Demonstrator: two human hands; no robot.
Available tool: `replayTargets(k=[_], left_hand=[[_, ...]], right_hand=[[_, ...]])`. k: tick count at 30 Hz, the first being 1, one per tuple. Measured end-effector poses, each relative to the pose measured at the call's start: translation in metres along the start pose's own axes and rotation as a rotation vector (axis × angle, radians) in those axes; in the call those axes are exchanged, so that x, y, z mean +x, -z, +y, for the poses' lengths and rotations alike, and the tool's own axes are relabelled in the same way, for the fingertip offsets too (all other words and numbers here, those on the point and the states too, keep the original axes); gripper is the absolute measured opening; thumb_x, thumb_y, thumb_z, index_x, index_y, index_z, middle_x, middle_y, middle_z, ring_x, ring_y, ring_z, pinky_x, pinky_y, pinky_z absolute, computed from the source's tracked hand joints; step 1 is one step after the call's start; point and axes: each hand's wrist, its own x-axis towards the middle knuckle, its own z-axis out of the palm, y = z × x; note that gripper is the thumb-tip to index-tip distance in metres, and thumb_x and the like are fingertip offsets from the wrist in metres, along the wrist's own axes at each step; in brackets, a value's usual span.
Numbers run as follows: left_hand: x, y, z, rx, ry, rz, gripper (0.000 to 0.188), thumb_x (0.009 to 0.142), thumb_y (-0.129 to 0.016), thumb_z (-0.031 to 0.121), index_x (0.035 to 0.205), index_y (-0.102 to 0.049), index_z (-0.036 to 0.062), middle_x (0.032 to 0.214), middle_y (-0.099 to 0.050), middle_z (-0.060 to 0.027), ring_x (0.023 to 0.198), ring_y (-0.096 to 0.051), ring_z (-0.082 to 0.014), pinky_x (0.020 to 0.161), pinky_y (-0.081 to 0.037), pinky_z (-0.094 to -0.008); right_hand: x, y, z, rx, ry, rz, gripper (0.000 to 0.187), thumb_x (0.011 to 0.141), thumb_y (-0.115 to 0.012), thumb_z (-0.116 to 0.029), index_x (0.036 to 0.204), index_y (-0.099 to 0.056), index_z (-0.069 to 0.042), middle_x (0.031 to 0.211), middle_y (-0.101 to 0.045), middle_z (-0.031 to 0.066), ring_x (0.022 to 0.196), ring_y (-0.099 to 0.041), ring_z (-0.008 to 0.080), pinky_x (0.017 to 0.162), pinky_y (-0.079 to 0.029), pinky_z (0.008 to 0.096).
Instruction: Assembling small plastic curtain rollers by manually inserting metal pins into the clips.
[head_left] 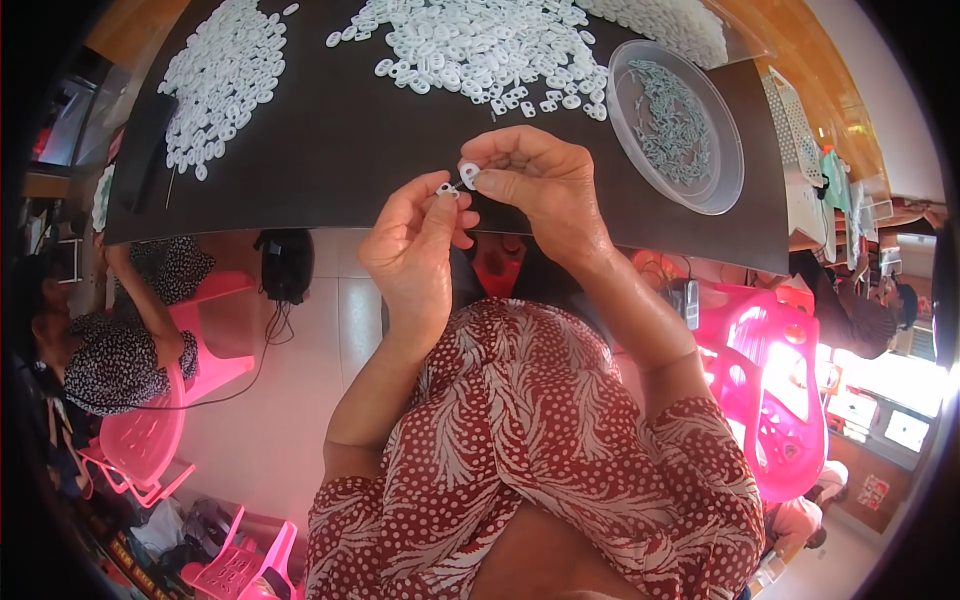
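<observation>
Above the near edge of the dark table, my two hands meet at their fingertips. Pinched in my left hand (418, 232) is a small white plastic piece with holes (448, 190). My right hand (540, 192) grips a white oval plastic piece (469, 174) between thumb and fingers, close beside the first. A thin dark pin or screw seems to lie between the two pieces, too small to tell for sure. Farther back on the table is a large heap of white oval pieces (480, 45). A round clear tub (727, 165) at the right holds many small grey-green screws.
A second pile of white oval pieces (225, 85) spreads over the table's left side, beside a long dark object (150, 170). More white pieces (665, 25) fill a clear tray at the back right. Pink plastic chairs (775, 400) stand on both sides. Another person (110, 360) sits at the left.
</observation>
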Motion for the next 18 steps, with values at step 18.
replayTargets(k=[18], left_hand=[[0.0033, 0.0015, -0.0010, -0.003, 0.015, -0.045, 0.023, 0.090, -0.054, -0.002, 0.112, -0.055, -0.0058, 0.081, -0.062, -0.0062, 0.069, -0.061, -0.0102, 0.057, -0.048, -0.0204]], right_hand=[[0.0021, -0.0039, 0.0015, -0.196, 0.052, -0.057, 0.018, 0.077, -0.062, 0.007, 0.095, -0.062, 0.002, 0.082, -0.064, 0.0054, 0.073, -0.061, 0.0084, 0.067, -0.051, 0.0225]])
